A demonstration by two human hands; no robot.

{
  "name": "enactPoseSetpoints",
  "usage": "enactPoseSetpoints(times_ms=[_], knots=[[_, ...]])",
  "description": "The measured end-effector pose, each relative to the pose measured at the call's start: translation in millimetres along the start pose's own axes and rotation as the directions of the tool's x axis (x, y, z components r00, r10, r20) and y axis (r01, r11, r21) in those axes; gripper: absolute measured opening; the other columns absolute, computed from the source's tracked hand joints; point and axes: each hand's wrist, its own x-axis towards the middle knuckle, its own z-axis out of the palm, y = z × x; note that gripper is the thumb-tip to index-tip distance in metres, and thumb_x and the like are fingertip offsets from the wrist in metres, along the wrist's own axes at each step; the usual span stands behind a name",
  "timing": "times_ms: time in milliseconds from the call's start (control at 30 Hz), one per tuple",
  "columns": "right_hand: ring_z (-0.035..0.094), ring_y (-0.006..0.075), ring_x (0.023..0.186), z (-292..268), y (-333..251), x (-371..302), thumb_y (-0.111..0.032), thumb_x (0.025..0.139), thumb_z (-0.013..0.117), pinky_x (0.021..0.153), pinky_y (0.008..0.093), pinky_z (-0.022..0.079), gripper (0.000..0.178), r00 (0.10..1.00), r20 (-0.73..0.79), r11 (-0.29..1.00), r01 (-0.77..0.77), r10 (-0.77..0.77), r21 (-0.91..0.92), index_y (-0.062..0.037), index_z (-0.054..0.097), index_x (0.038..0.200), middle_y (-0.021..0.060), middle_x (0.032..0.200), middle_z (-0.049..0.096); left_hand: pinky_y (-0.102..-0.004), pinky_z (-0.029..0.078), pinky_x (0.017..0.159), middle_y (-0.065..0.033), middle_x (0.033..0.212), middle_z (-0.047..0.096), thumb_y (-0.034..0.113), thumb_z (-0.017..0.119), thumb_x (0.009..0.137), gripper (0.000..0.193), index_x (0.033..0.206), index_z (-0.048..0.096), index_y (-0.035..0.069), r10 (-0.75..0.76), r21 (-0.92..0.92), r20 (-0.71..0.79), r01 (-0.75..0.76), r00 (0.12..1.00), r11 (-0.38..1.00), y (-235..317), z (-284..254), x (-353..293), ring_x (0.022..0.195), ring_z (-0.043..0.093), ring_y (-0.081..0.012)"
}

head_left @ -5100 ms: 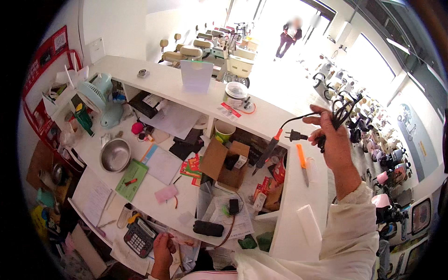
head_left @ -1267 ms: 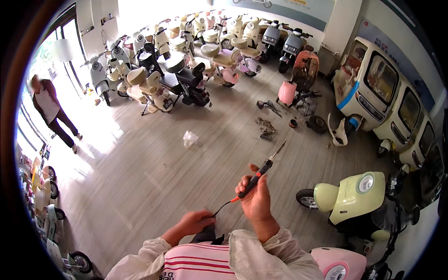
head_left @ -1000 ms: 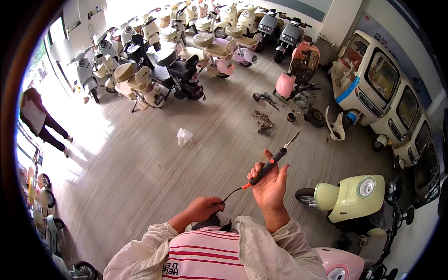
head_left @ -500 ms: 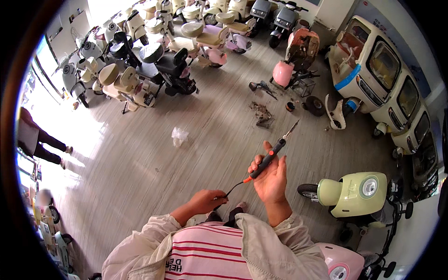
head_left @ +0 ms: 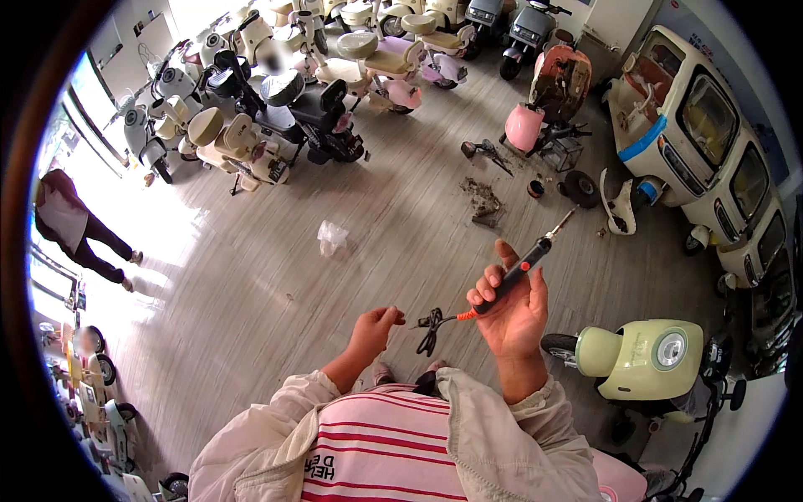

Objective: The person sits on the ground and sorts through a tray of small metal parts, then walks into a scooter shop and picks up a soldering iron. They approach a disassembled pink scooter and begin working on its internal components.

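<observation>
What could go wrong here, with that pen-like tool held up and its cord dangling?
The soldering iron in the right hand has a bare metal tip that might poke something, or burn it if hot; the picture can't show heat. Its bunched cord, dangling beside the left hand, could snag and tug the tool. The crumpled whitish plastic on the floor might be slippery underfoot.

Passage: open floor (head_left: 251,284) ahead of left hand (head_left: 369,336); crumpled plastic bag (head_left: 332,238) interrupts. Obstacles: soldering iron (head_left: 524,267) juts from right hand (head_left: 514,325); looped cord (head_left: 430,327) hangs between hands; yellow scooter (head_left: 640,360) stands to their right; loose wheel (head_left: 582,189) and debris (head_left: 480,199) lie farther ahead.
</observation>
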Motion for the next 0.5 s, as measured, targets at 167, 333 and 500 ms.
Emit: enactPoseSetpoints(times_ms=[167,333,500], knots=[[0.043,0.0118,0.067,-3,-25,-12,-0.041,0.099,0.045,0.066,0.0312,0.038,0.050,0.997,0.080,0.998,-0.021,0.017,0.058,-0.0048,0.044,0.133,0.0013,0.081,0.048,-0.0255,0.031,0.048,-0.0058,0.103,0.070,0.051,0.041,0.098,0.057,0.123,0.055,0.002,-0.419,-0.324,0.492,0.608,0.763,0.725,4,49,26,0.051,0.028,-0.0072],[0.039,0.0083,0.051,-22,-50,-38,-0.036,0.099,0.047,0.048,0.0253,0.035,0.041,0.996,0.045,0.997,-0.076,0.076,-0.015,-0.0053,0.052,0.126,0.0002,0.075,0.046,-0.0219,0.029,0.048,-0.0025,0.101,0.069,0.032,0.052,0.098,0.042,0.134,0.048,0.010,-0.124,-0.412,0.576,0.419,0.808,0.809,6,100,41,0.051,0.030,-0.0052],[0.037,0.0043,0.042,-53,-61,-45,-0.019,0.095,0.057,0.039,0.0225,0.033,0.025,0.913,-0.402,0.929,-0.090,-0.067,-0.359,-0.0044,0.059,0.115,-0.0019,0.072,0.050,-0.0219,0.042,0.059,-0.0019,0.099,0.067,0.015,0.061,0.094,0.044,0.137,0.048,0.011,0.221,-0.246,0.419,-0.125,0.881,0.961,42,106,51,0.066,0.050,-0.0050]])
